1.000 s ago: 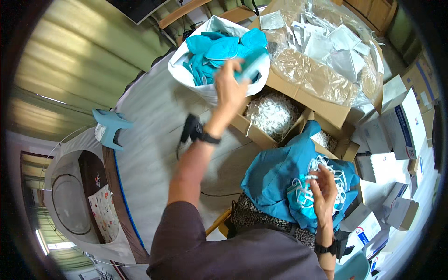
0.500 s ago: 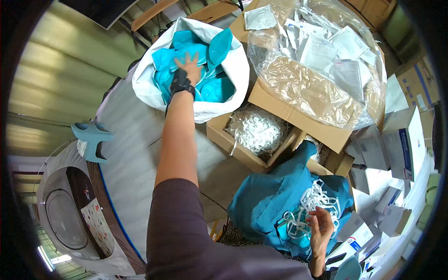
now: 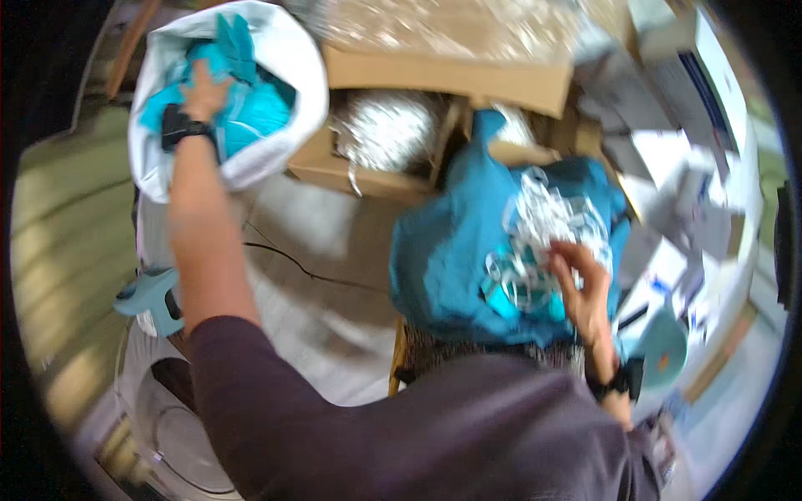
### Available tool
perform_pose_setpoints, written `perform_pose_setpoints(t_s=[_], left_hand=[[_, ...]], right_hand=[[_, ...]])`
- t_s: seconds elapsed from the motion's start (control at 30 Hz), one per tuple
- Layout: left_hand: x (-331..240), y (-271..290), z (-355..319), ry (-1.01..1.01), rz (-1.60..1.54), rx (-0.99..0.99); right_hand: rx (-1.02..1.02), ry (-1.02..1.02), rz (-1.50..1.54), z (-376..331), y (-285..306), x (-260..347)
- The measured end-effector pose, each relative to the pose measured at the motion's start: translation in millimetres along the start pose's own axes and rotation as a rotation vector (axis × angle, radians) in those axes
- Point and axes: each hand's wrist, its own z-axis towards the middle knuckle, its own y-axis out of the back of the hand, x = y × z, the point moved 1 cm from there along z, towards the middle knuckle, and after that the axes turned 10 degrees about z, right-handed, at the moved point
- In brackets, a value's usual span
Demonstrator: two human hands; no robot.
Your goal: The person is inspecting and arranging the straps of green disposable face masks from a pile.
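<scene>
While blurred, white loops (image 3: 543, 225) touch right fingers (image 3: 568, 271).

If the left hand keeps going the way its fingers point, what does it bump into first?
Most likely the teal cloth inside the white bag. The left hand already reaches into the bag's mouth, though blur hides whether it touches.

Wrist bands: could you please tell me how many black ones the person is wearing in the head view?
2: one black band on the left wrist inside the white bag, one on the right wrist below the teal cloth.
</scene>
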Motion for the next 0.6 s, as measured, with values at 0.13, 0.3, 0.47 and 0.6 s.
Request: perform_pose_setpoints(t_s=[0.13,0.3,0.47,0.6], left_hand=[[37.9,31.5,2.4,-0.089,0.147,-0.084],[0.0,115.7,-41.7,-0.035,0.215,-0.269],[-154.4,181.4,-197.0,-0.125,-0.556,-0.254],[-271.6,154.1,-365.7,-0.333,-1.223,0.583]], right_hand=[[-0.025,0.088,0.114,-8.5,25.5,-6.8],[-0.027,0.239,0.01,-30.5,34.1,-6.1],[0.253,0.362,-0.007,-53.9,3.9,-24.8],[0.274,0.392,-0.186,-57.3,-5.0,-43.6]])
